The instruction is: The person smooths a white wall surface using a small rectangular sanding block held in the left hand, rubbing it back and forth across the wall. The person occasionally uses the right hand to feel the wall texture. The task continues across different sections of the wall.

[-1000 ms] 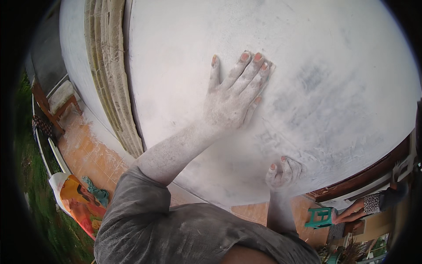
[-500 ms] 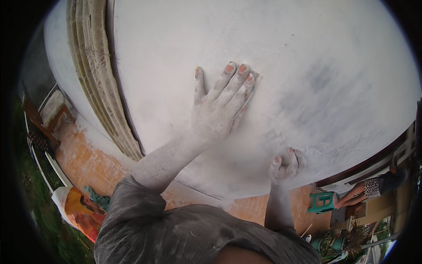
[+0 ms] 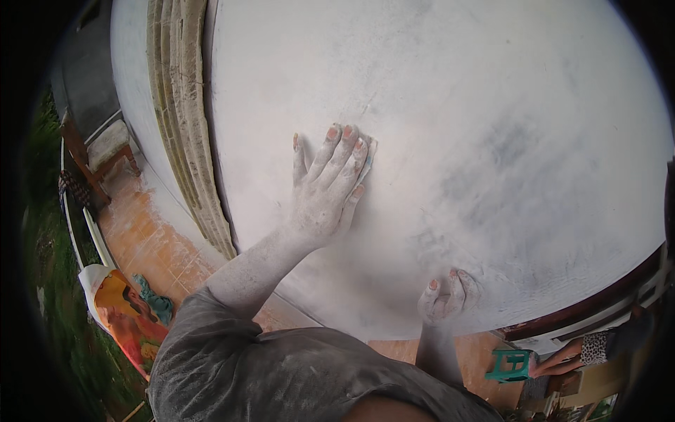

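Observation:
A white wall (image 3: 415,84) stands in front of me, with a smudgy grey patch on its right half. My left hand (image 3: 322,200), coated in white dust, lies flat against the wall with its fingers stretched upward. Under the fingers it presses a thin folded sheet of sandpaper (image 3: 371,148); only its right edge shows, and most of it is hidden by the hand. Lower and to the right, my right hand (image 3: 450,299) is beside the wall, fingers loosely bent and thumb apart. Nothing shows in it, and whether it touches the wall I cannot tell.
A rough ridged upright strip (image 3: 179,105) runs down the wall's left part. On the dusty orange tiled floor (image 3: 133,225) stand a chair (image 3: 109,151) and a green stool (image 3: 510,366), with another person (image 3: 594,344) next to it. A colourful printed sheet (image 3: 123,309) lies at lower left.
My left hand has slid left and a little down in the picture, the sandpaper moving with it. The right hand sits lower; the whole view has shifted too.

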The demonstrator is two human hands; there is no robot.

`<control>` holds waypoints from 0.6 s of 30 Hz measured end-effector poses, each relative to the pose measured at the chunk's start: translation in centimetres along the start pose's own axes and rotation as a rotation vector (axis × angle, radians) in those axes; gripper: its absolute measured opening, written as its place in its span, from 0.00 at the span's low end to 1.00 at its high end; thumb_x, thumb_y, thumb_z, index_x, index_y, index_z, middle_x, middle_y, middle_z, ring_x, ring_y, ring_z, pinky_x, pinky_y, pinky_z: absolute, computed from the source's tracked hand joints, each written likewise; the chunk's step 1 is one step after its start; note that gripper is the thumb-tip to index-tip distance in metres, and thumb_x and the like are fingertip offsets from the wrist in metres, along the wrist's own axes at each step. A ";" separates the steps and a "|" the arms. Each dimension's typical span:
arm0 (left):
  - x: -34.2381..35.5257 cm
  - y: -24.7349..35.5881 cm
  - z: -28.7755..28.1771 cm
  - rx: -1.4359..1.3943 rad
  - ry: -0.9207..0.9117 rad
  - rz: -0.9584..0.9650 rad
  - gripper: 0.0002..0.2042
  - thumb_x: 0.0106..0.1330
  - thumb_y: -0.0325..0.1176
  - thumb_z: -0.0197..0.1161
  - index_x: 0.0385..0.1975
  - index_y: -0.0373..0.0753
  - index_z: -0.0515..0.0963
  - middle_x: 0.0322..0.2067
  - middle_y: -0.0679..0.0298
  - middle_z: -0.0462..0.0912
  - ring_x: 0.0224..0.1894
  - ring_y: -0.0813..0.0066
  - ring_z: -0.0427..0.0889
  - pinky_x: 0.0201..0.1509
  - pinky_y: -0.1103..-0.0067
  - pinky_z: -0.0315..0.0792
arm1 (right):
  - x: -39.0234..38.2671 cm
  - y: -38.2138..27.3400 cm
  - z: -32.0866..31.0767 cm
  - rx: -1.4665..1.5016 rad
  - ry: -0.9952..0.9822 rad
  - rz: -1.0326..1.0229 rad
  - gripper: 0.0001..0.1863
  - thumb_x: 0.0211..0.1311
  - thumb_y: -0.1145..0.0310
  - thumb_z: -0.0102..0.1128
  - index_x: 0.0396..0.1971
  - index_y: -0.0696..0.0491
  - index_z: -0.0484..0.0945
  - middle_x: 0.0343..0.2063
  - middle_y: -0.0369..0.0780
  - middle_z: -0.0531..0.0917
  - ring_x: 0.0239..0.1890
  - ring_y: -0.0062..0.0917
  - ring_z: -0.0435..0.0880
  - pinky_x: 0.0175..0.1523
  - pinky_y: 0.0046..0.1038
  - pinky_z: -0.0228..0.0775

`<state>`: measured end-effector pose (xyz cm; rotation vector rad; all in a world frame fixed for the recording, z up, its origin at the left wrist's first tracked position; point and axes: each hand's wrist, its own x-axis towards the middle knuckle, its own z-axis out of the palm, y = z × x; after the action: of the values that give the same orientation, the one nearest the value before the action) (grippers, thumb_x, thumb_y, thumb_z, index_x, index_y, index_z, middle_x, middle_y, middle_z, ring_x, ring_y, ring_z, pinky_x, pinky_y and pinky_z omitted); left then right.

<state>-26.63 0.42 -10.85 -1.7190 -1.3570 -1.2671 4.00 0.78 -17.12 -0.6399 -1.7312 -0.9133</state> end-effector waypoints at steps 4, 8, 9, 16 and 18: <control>-0.4 -0.9 -0.7 0.050 -0.112 -0.023 0.34 0.73 0.25 0.46 0.79 0.39 0.47 0.80 0.52 0.43 0.82 0.54 0.35 0.78 0.41 0.21 | 0.0 0.0 -0.5 0.017 -0.025 -0.038 0.14 0.71 0.59 0.60 0.40 0.57 0.80 0.42 0.43 0.81 0.44 0.37 0.79 0.50 0.40 0.68; 8.3 -2.7 -1.3 0.104 0.071 0.067 0.31 0.77 0.29 0.45 0.78 0.37 0.47 0.79 0.50 0.46 0.81 0.50 0.39 0.78 0.41 0.26 | 0.4 -0.2 -0.6 0.001 -0.048 -0.044 0.13 0.71 0.60 0.59 0.40 0.55 0.80 0.40 0.41 0.81 0.43 0.36 0.79 0.51 0.40 0.67; 8.6 -2.5 -1.3 0.083 0.095 0.061 0.32 0.76 0.29 0.47 0.78 0.36 0.47 0.79 0.50 0.46 0.81 0.49 0.40 0.78 0.41 0.27 | 0.5 -0.3 -0.6 -0.003 -0.053 -0.022 0.12 0.71 0.60 0.59 0.40 0.55 0.80 0.40 0.41 0.81 0.42 0.36 0.79 0.51 0.40 0.67; -2.0 -1.5 0.1 -0.088 -0.040 -0.023 0.38 0.67 0.23 0.51 0.79 0.35 0.47 0.79 0.44 0.43 0.82 0.48 0.33 0.77 0.43 0.20 | 0.8 -0.7 -0.4 -0.039 -0.048 -0.034 0.12 0.70 0.60 0.60 0.39 0.54 0.81 0.39 0.41 0.81 0.41 0.36 0.80 0.50 0.40 0.69; -0.7 -2.8 0.5 -0.089 -0.020 0.024 0.37 0.69 0.23 0.49 0.79 0.36 0.47 0.79 0.45 0.42 0.82 0.48 0.33 0.77 0.43 0.20 | 0.7 -0.7 -0.3 -0.062 -0.044 -0.028 0.12 0.70 0.60 0.60 0.39 0.54 0.81 0.39 0.40 0.81 0.42 0.36 0.79 0.50 0.40 0.69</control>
<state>-29.16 1.44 -12.01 -1.8067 -1.3053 -1.3181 3.38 0.14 -16.64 -0.6827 -1.7604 -0.9823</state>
